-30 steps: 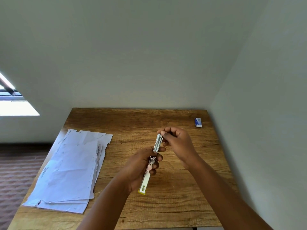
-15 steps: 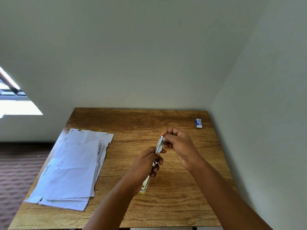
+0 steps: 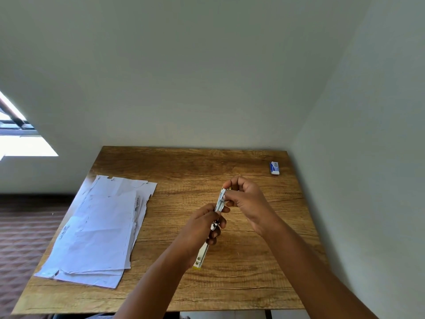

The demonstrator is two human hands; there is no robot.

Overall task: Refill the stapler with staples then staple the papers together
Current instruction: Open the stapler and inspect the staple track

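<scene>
Since a second ago the right hand has slid a little nearer along the stapler, its fingertips now pinching the upper metal end rather than the very tip, while the left hand keeps its grip around the middle. Both hands are closed on the stapler, held in the air above the worktop, just right of centre. It lies in a long line from about 7 o'clock to 1 o'clock: the yellow-edged lower end sticks out below the left hand, and the silvery metal end shows between the two hands. Whether staples sit in the channel is too small to tell.

Papers lie in a loose, uneven stack at 9 o'clock from the hands, flat on the worktop, well apart from the stapler; several top edges are torn and ragged, and the stack's near corner reaches close to the worktop's left edge. A small blue and white box rests at 1 o'clock near the far right corner, close to the wall, apart from both hands. Both forearms enter from the bottom of the view.
</scene>
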